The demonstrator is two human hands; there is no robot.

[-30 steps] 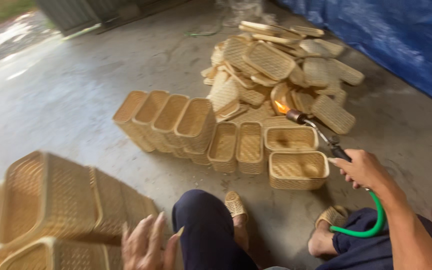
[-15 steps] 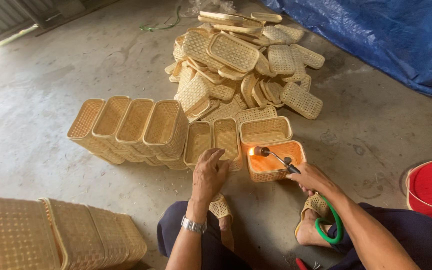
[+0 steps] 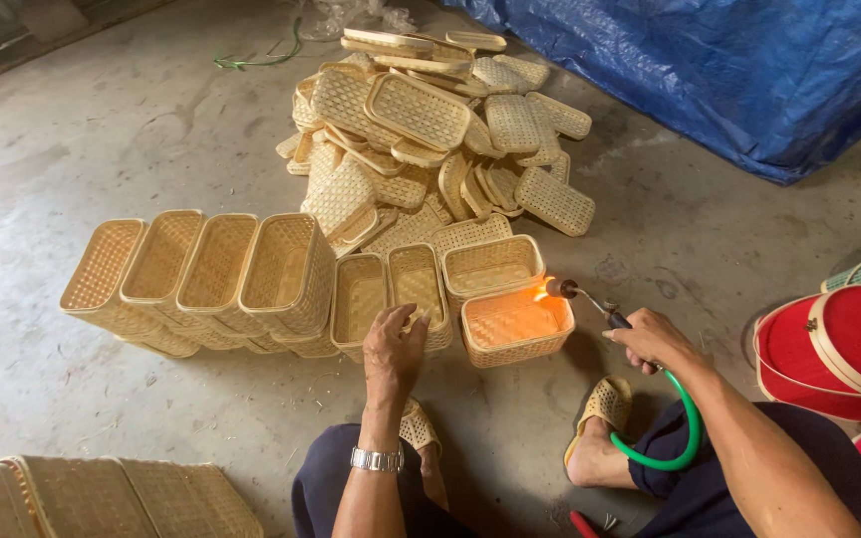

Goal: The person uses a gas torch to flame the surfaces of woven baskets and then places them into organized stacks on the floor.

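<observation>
So my right hand (image 3: 650,344) is wrapped tight around the grip of a small metal gas torch (image 3: 582,297) with a green rubber hose (image 3: 685,438) looping off it past my knee, and the flame is washing orange light into an open rectangular woven bamboo basket (image 3: 516,327) sitting on the grey concrete floor (image 3: 102,149) right in front of me. My left hand (image 3: 395,349) is reaching forward, fingers loosely spread and holding nothing, fingertips just at the rim of a narrow woven basket (image 3: 419,291) right beside the lit one. Another basket of the same kind (image 3: 491,265) sits directly behind the lit one, touching it. To the left there's a row of taller woven baskets (image 3: 201,279) leaning against each other, and behind all that a big heap of flat woven lids (image 3: 430,130). Blue plastic tarp (image 3: 710,70) at top right, round red woven trays (image 3: 829,349) stacked off to my right, silver wristwatch (image 3: 376,459) on my left wrist
</observation>
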